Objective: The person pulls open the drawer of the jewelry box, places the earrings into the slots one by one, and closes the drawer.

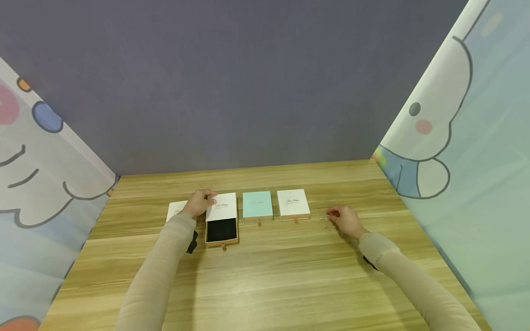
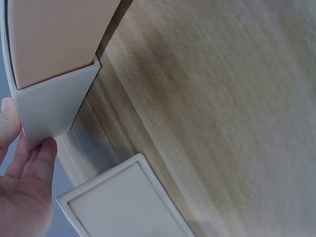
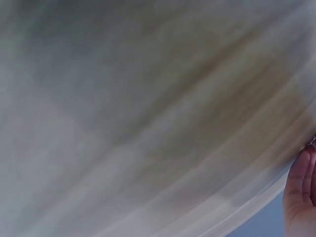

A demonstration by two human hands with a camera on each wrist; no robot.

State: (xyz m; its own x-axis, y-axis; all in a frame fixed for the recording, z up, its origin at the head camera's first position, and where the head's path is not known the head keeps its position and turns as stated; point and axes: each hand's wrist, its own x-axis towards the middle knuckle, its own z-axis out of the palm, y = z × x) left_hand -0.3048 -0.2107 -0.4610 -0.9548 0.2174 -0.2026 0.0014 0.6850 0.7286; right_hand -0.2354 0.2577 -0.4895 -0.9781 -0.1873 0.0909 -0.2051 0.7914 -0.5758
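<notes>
Here, the left hand (image 1: 200, 202) grips a half-open white box (image 1: 222, 209), while tiny shiny pieces (image 1: 322, 218) lie well to its right, beside the nearer right hand (image 1: 346, 220), whose grasp is unclear.

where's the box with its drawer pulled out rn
In the head view, the open box is left of centre, held by the left hand, just left of the mint box.

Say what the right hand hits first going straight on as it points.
Likely the small pieces right by the right hand, unless it passes above them; then the rightmost box. Depth is unclear.
</notes>
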